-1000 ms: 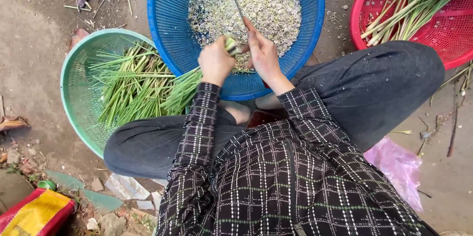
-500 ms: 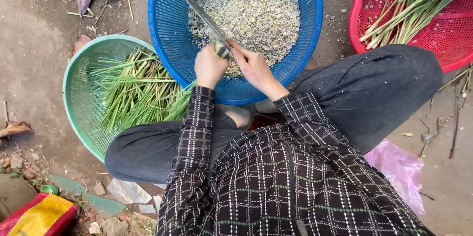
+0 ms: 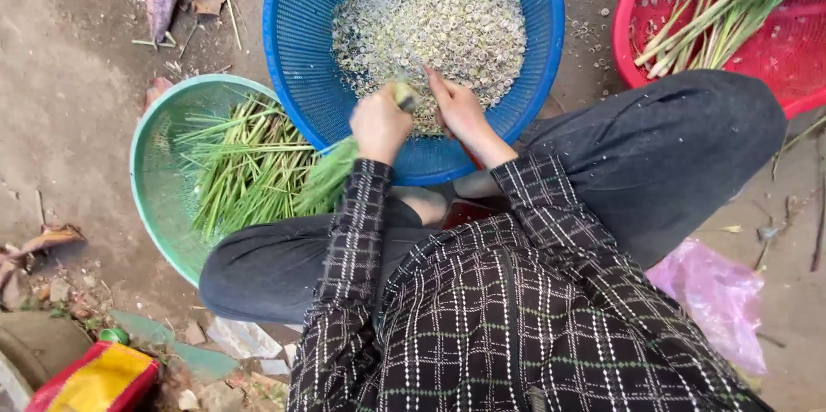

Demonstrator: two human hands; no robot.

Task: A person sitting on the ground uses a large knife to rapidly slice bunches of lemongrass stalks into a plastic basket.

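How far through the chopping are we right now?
Done: the blue basket holds a deep heap of chopped pieces. In hand: the left hand grips a green stalk bundle over that basket, the right hand at its cut end; the blade is too blurred to make out. Left: stalks in the green basket and the red basket.

3 baskets: 1 blue [image 3: 297, 76], 1 green [image 3: 155, 197], 1 red [image 3: 632, 42]. 2 hands: left hand [image 3: 379, 124], right hand [image 3: 460, 111]. 1 pink bag [image 3: 714, 296].
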